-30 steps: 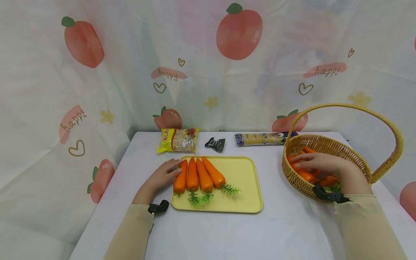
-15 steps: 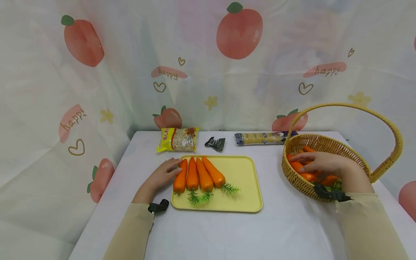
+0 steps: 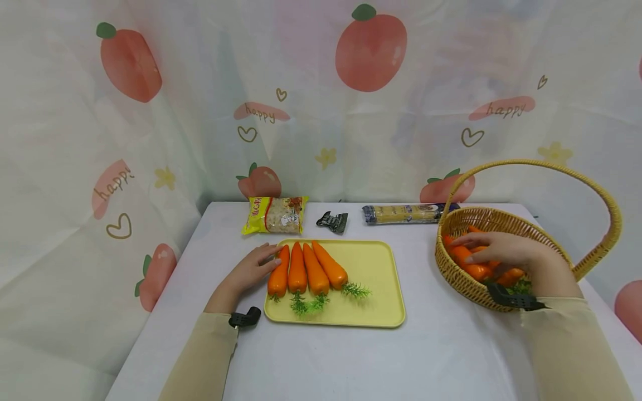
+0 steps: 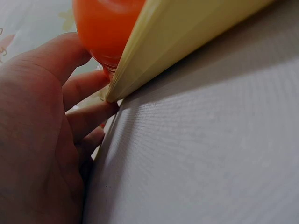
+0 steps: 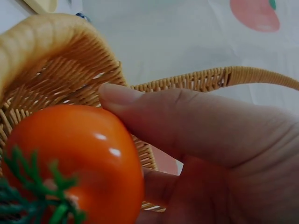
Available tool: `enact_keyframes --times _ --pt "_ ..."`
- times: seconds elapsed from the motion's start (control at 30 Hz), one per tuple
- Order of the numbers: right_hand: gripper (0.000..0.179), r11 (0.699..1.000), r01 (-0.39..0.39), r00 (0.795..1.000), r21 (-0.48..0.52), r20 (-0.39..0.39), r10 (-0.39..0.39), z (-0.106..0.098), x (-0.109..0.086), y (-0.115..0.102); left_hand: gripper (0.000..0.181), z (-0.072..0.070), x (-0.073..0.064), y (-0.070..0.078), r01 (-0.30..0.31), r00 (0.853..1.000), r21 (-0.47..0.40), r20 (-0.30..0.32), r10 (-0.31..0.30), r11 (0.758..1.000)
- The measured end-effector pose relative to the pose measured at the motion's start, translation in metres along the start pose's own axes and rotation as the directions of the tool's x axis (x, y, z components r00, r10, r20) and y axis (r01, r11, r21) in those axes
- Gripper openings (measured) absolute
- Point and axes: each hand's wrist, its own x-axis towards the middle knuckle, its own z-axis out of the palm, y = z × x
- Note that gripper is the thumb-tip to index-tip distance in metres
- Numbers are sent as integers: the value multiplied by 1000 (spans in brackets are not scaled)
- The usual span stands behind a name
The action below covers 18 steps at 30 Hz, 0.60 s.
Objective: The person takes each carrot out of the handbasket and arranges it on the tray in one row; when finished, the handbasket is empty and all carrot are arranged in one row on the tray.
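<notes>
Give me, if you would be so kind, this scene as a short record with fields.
Yellow tray: on the white table
Tray carrots: four, narrow ends toward the far edge
Wicker basket: right of the tray, handle up
Basket carrots: several, partly hidden
Left hand: at the tray's left edge, beside the leftmost carrot
Right hand: in the basket, fingers at a carrot; grip unclear
Table's far side: yellow bag, small dark packet, long packet, left to right
</notes>
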Motion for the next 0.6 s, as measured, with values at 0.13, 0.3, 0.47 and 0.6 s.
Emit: enact_keyframes --times 0.13,0.3,0.47,0.6 --pt "63 1000 20 999 -16 -25 -20 -6 -5 1 57 0 0 0 -6 1000 -6 2 6 1000" --pt "66 995 95 992 -37 -79 -97 -13 -10 2 57 0 0 0 -12 1000 -10 -1 12 1000" --pt "66 992 125 980 -8 -157 -124 -17 -16 2 57 0 0 1 -10 1000 -13 -2 10 1000" --pt "66 991 132 969 -21 -209 -133 -19 -20 -1 57 0 1 0 0 1000 -11 2 0 1000"
